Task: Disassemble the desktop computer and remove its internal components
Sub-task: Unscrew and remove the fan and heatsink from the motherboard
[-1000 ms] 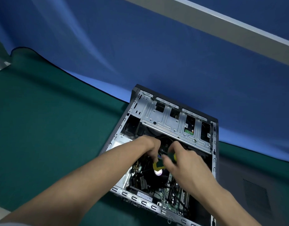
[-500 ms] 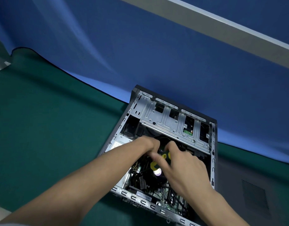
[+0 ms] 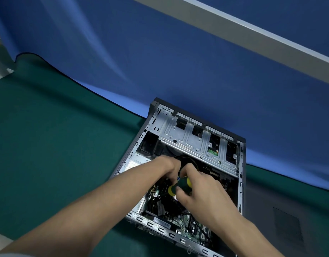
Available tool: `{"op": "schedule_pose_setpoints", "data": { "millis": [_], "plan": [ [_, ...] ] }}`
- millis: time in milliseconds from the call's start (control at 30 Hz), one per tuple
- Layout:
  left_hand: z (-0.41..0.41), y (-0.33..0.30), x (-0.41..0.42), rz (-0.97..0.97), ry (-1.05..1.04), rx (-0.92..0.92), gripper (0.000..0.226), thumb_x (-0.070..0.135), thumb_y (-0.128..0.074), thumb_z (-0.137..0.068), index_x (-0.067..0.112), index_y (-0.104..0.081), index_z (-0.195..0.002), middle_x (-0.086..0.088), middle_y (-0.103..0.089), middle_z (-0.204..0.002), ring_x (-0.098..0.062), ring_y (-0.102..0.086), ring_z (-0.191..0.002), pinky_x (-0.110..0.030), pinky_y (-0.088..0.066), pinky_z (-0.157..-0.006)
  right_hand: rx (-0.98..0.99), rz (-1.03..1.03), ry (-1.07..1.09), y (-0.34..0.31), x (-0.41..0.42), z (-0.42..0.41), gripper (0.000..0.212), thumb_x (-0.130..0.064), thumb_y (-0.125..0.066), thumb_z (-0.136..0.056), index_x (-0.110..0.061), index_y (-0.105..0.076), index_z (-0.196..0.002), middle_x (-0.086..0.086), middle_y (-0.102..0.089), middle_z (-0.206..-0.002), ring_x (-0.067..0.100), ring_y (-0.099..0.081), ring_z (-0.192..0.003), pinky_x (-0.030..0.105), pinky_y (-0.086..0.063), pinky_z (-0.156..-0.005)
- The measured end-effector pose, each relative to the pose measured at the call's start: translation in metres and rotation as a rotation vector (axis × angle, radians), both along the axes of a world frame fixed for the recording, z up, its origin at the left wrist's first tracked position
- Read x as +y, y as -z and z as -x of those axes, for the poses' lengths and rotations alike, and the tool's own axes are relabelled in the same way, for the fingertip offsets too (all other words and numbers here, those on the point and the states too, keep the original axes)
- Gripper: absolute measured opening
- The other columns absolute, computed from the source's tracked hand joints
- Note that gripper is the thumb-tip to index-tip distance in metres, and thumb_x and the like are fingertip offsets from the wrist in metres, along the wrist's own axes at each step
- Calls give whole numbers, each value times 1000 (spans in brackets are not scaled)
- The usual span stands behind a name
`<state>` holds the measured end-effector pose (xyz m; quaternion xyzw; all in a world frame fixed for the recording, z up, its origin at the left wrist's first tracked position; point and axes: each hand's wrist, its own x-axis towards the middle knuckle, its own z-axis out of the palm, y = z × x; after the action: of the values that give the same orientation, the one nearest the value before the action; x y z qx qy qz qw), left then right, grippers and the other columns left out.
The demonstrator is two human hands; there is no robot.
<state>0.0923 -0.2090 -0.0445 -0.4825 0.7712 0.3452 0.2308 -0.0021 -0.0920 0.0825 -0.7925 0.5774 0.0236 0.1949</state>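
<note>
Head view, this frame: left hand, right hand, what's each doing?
Left hand: fingers curled down inside the computer case; what they grip is hidden.
Right hand: gripping the green-and-yellow screwdriver handle.

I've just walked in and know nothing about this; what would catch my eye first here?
An opened computer case lies on its side on a green mat, its insides exposed. Over its middle, the right hand grips a green-and-yellow screwdriver, the left hand close beside it. Behind hangs a blue cloth.

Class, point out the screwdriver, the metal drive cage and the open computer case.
screwdriver [image 3: 180, 186]: head view, green-yellow handle.
metal drive cage [image 3: 189, 139]: head view, flat silver plate.
computer case [image 3: 241, 182]: head view, right wall.
</note>
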Motion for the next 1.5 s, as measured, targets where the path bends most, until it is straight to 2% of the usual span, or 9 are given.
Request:
{"op": "schedule_pose_setpoints", "data": {
  "millis": [167,400,700,833,933,1100,1233,1367,1500],
  "plan": [
    [0,-3,3,-1,-12,-5,26,24,-65,-80,2,-61,-95,-13,-61,-85,-28,-59,-76,-31,-41,-64,35,65,68,1,-3,3,29,-55,-34,-94,-27,-38,-101,-5,-56,-74,24,-58,-73,34,-41,-62],
    [1,-5,4,15,-23,-30,29,31,-70,-79,10,-51,-73,-12,-65,-92,-26,-63,-83,-35,-51,-74,73,130,172,4,-2,9,45,-68,-22,-90,-26,-39,-94,-5,-55,-71,24,-60,-75,34,-41,-61],
    [1,-2,3,28,-5,-43,20,24,-65,-81,10,-52,-75,-5,-57,-77,-20,-51,-64,-29,-41,-57,27,105,152,4,0,5,35,-61,-32,-92,-27,-38,-97,-6,-56,-74,22,-54,-68,34,-40,-61],
    [0,-2,2,8,19,3,15,21,-64,-79,11,-54,-83,-7,-58,-84,-23,-54,-75,-32,-45,-69,-86,-38,47,1,-3,3,21,-44,-45,-93,-28,-35,-102,-6,-55,-87,18,-55,-77,34,-43,-65],
    [0,-5,3,11,2,-14,21,22,-64,-82,4,-62,-93,-15,-65,-93,-29,-63,-85,-33,-48,-71,2,29,131,-1,-3,5,34,-60,-35,-92,-26,-34,-97,-6,-55,-79,20,-55,-72,34,-43,-63],
    [-1,-2,0,-14,5,-2,18,12,-62,-80,8,-48,-68,-6,-50,-69,-21,-45,-59,-28,-40,-59,-32,-39,-72,-6,-1,3,18,-39,-47,-91,-31,-35,-102,-6,-52,-94,17,-54,-75,31,-39,-61],
    [2,-1,1,-7,-5,-16,19,20,-67,-78,9,-53,-72,-5,-55,-70,-22,-49,-64,-29,-40,-60,124,92,61,-4,-3,1,36,-62,-30,-93,-26,-31,-96,-2,-60,-90,24,-59,-79,34,-36,-61],
    [0,1,-1,-10,-27,-15,20,17,-66,-76,11,-51,-64,-3,-52,-63,-20,-48,-58,-28,-41,-61,-54,-39,-57,-2,-4,3,16,-37,-49,-91,-33,-35,-98,-8,-52,-95,11,-52,-78,20,-36,-58],
    [2,2,-1,-2,-16,-11,18,24,-69,-77,11,-58,-72,-8,-61,-72,-23,-59,-68,-34,-50,-70,50,38,122,-2,-3,3,32,-60,-41,-90,-29,-35,-96,-6,-56,-84,19,-53,-74,33,-37,-61]
  ]
}}
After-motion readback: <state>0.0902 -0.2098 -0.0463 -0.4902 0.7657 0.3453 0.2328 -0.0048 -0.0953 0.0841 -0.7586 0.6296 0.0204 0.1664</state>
